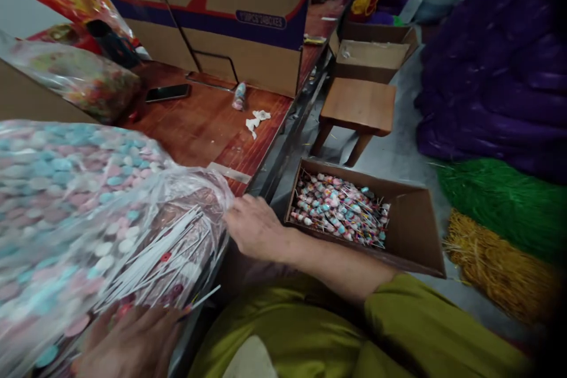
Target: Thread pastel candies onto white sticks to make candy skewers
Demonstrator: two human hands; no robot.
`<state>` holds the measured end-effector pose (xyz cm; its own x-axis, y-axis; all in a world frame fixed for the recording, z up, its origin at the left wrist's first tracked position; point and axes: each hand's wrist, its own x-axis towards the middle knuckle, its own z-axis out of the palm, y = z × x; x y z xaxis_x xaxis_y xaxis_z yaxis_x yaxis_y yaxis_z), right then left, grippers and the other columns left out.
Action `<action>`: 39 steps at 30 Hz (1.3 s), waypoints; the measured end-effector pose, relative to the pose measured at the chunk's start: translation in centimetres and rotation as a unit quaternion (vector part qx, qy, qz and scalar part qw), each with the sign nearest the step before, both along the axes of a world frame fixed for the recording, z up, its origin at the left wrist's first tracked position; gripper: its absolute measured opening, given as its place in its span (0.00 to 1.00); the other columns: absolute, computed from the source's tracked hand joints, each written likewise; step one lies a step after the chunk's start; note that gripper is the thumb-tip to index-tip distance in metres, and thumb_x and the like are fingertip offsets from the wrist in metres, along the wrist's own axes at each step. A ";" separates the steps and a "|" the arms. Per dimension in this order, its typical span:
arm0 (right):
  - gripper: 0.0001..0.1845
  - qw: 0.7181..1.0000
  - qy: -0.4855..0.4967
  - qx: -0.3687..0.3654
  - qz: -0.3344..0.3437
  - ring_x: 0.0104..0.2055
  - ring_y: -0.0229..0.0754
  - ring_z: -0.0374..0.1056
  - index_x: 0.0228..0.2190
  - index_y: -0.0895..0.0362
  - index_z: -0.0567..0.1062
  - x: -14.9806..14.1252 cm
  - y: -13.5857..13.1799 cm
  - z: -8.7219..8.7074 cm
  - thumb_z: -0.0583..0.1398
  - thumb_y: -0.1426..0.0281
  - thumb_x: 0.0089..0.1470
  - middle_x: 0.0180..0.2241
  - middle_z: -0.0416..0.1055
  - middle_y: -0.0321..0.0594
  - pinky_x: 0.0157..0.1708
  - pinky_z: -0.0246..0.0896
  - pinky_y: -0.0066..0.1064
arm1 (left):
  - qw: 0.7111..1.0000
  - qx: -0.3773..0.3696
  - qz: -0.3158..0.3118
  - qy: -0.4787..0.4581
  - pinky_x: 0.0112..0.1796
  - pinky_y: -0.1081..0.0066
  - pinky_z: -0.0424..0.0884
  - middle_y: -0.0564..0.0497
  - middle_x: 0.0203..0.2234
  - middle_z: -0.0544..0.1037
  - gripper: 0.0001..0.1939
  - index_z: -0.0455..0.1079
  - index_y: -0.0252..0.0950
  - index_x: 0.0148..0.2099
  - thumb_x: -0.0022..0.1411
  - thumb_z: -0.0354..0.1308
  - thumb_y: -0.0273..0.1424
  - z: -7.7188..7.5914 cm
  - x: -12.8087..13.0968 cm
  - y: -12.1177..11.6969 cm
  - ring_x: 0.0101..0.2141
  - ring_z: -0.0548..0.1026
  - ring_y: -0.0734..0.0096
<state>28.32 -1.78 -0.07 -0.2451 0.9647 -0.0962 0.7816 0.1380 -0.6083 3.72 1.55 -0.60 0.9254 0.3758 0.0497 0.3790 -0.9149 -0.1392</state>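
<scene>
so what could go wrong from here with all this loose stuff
The right hand is at the rim of the clear plastic bag; a sharp tug there might spill the thin white sticks lying on it.
The left hand is low beside the small pink, blue and white discs and could scatter some.
The open brown cardboard box of decorated sticks is on the floor near the person and might get kicked.

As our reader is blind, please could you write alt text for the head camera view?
A person's left hand is by white sticks on clear plastic with many pink, blue and white discs; the right hand grasps the plastic's edge. On the right, an open cardboard box holds many colourful sticks, near a wooden stool.
</scene>
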 end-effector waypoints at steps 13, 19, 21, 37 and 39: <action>0.13 0.913 -0.237 -0.230 -0.239 0.40 0.39 0.66 0.44 0.58 0.68 18.0 -14.6 -11.8 0.53 0.68 0.58 0.42 0.68 0.43 0.40 0.64 0.36 | 0.995 -0.021 -0.056 -0.085 0.46 0.56 0.64 0.39 0.42 0.75 0.13 0.70 0.32 0.44 0.59 0.50 0.31 -2.4 11.5 -1.4 0.40 0.73 0.58; 0.17 0.910 -0.313 -0.194 -0.189 0.48 0.44 0.62 0.48 0.56 0.66 18.1 -9.9 -18.4 0.54 0.65 0.57 0.51 0.62 0.44 0.46 0.60 0.44 | 0.993 -0.071 -0.061 -0.072 0.40 0.60 0.67 0.44 0.36 0.77 0.11 0.71 0.35 0.39 0.61 0.47 0.30 -3.0 12.9 -2.5 0.33 0.74 0.64; 0.19 0.921 -0.313 -0.173 -0.151 0.48 0.45 0.62 0.49 0.58 0.65 16.8 -5.1 -21.0 0.55 0.65 0.56 0.50 0.62 0.44 0.45 0.61 0.44 | 0.995 -0.058 -0.042 -0.074 0.40 0.61 0.68 0.45 0.35 0.77 0.12 0.71 0.35 0.39 0.61 0.47 0.30 -2.4 12.5 -2.5 0.33 0.74 0.65; 0.33 0.898 -0.298 -0.309 -0.098 0.63 0.56 0.38 0.56 0.47 0.59 23.5 -16.4 -27.0 0.58 0.64 0.47 0.60 0.50 0.48 0.52 0.46 0.54 | 0.981 -0.085 0.169 -0.050 0.35 0.69 0.69 0.52 0.31 0.79 0.11 0.71 0.40 0.39 0.60 0.49 0.36 -2.6 3.3 -3.7 0.32 0.76 0.67; 0.31 0.885 -0.286 -0.346 -0.120 0.62 0.57 0.43 0.53 0.43 0.64 23.9 -20.0 -27.2 0.58 0.63 0.45 0.59 0.53 0.48 0.50 0.48 0.56 | 0.981 -0.095 0.164 -0.040 0.35 0.67 0.68 0.52 0.31 0.80 0.10 0.71 0.40 0.39 0.60 0.50 0.35 -3.1 3.1 -3.7 0.31 0.76 0.67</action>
